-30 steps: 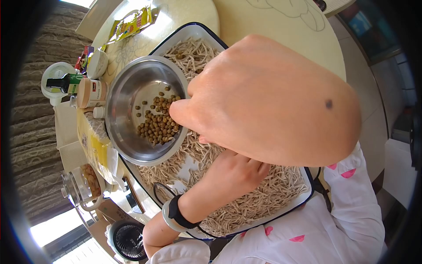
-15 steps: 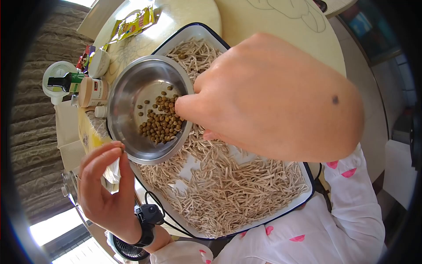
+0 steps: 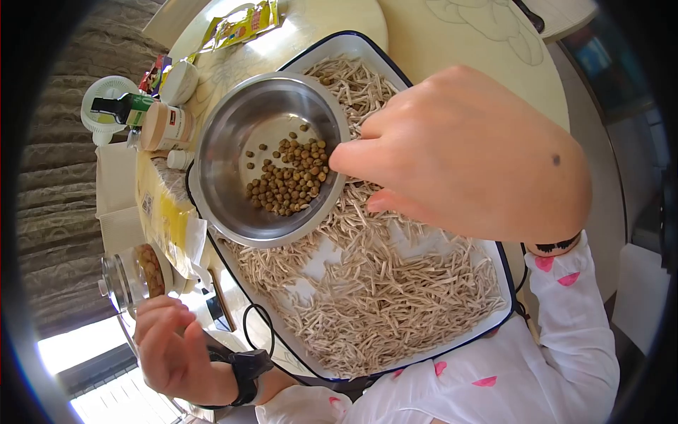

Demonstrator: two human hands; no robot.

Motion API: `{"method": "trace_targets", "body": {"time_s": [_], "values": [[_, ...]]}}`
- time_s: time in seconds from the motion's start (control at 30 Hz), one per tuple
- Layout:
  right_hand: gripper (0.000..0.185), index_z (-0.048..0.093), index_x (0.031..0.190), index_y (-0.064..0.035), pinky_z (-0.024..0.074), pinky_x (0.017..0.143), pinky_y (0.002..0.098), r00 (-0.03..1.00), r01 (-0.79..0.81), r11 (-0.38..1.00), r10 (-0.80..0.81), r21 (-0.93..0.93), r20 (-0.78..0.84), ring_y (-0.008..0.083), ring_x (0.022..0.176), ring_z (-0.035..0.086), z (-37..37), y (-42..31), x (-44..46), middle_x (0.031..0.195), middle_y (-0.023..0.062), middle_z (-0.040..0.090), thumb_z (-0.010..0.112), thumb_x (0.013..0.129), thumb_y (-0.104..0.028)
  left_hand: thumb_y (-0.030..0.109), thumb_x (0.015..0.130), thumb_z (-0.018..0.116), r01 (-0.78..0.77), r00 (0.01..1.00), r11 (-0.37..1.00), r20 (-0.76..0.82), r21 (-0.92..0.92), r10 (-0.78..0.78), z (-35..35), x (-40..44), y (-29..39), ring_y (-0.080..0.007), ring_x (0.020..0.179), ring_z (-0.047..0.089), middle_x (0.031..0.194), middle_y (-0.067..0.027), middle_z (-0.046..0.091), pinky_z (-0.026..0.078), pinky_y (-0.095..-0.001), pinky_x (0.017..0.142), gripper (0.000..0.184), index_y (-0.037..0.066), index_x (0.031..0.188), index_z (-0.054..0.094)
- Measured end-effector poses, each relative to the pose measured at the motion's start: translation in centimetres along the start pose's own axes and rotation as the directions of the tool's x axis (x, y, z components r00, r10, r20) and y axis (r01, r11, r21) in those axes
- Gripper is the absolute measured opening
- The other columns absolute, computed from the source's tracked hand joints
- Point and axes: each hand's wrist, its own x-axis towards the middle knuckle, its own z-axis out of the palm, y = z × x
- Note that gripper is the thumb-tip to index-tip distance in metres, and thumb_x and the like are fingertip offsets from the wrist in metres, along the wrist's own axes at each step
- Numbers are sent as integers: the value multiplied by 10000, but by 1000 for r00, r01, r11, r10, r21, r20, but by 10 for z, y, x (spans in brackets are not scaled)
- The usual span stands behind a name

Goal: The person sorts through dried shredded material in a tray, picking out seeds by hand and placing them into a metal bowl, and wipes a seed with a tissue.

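Observation:
A stainless steel bowl (image 3: pixel 229 124) stands over the left side of a white, dark-edged tray (image 3: pixel 462 332). Small round brown pellets (image 3: pixel 286 185) are gathered in the bowl's right part. My right hand (image 3: pixel 466 159) is at the bowl's right rim, one digit bent over the edge and the other fingertips mostly hidden below. My left hand (image 3: pixel 169 346) is off the tray's left side, fingers curled in and thumb against them. A tiny dark bit seems to show at its fingertips, too small to name. Thin pale dried sticks (image 3: pixel 381 311) are strewn over the tray.
A pale tub (image 3: pixel 166 127), a dark green bottle (image 3: pixel 123 107) and a small white fan-like object (image 3: pixel 102 106) stand left of the bowl. Yellow packets (image 3: pixel 236 27) lie at the table's far edge. A glass jar (image 3: pixel 145 272) is beyond my left hand. A black cable (image 3: pixel 265 318) runs along the tray.
My left hand has moved away from the bowl's rim, down and nearer to me. The view has shifted, so bowl and tray appear farther right. My right hand remains at the bowl's rim.

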Motion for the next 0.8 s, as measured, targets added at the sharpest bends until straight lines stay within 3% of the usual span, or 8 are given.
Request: {"method": "trace_targets", "body": {"time_s": [0.03, 0.2, 0.27, 0.37, 0.5, 0.67, 0.77, 0.8], "values": [[251, 607, 861, -91, 509, 618, 391, 1000, 13, 1000, -13, -1, -26, 254, 755, 672, 4, 0, -1, 721, 43, 627, 793, 759, -225, 112, 920, 672, -5, 1000, 1000, 14, 16, 5, -12, -5, -4, -260, 917, 569, 923, -124, 622, 470, -389, 838, 328, -26, 1210, 607], [217, 599, 816, -90, 496, 582, 382, 990, 58, 998, -59, -10, -129, 246, 725, 661, 16, -7, -4, 696, 45, 603, 776, 750, -196, 241, 973, 608, -46, 994, 998, -102, -30, 43, -39, -26, -24, -283, 971, 552, 956, -141, 608, 434, -423, 872, 372, -21, 1236, 580], [183, 589, 766, -85, 490, 563, 378, 997, 36, 999, -37, -23, -74, 239, 707, 656, 14, -15, -5, 682, 46, 591, 751, 737, -167, 237, 971, 609, -78, 987, 997, -146, -30, 73, -41, -32, -30, -289, 980, 548, 960, -141, 608, 431, -420, 865, 363, -23, 1223, 584], [151, 566, 685, -81, 485, 538, 372, 994, 18, 996, -8, -83, 113, 229, 681, 649, 3, -24, -8, 661, 44, 576, 708, 708, -128, 254, 908, 677, -43, 995, 997, -93, 60, 48, -47, -34, -32, -312, 849, 564, 872, -142, 629, 451, -422, 765, 365, -15, 1153, 648], [32, 630, 764, -98, 534, 626, 381, 948, 1, 997, 24, -78, 318, 244, 776, 692, 0, -30, -17, 726, 39, 624, 642, 738, -111, 161, 745, 775, -2, 960, 966, 270, 258, -70, -54, -22, -23, -396, 1019, 628, 1019, -173, 695, 476, -469, 899, 459, -44, 1139, 663], [32, 634, 758, -81, 533, 604, 380, 901, -16, 975, 111, -224, 419, 249, 714, 690, 19, -33, -25, 710, 51, 638, 634, 739, -107, 207, 732, 815, 44, 829, 970, 533, 238, -169, -39, -11, -16, -372, 1029, 632, 1064, -164, 680, 490, -461, 886, 557, -16, 1213, 647], [31, 638, 762, -83, 532, 597, 373, 903, 3, 977, 90, -215, 420, 248, 713, 690, 36, -31, -23, 729, 54, 652, 636, 742, -106, 243, 726, 816, 76, 811, 968, 550, 237, -199, -31, -14, -13, -362, 1007, 634, 1053, -150, 679, 496, -462, 872, 561, -9, 1200, 652], [32, 637, 769, -85, 530, 592, 372, 884, 57, 991, 5, -120, 468, 248, 712, 690, 34, -30, -21, 724, 52, 648, 637, 744, -106, 258, 726, 814, 68, 817, 967, 542, 246, -195, -30, -14, -13, -358, 1001, 636, 1048, -145, 680, 497, -461, 870, 564, -7, 1197, 653]]}}
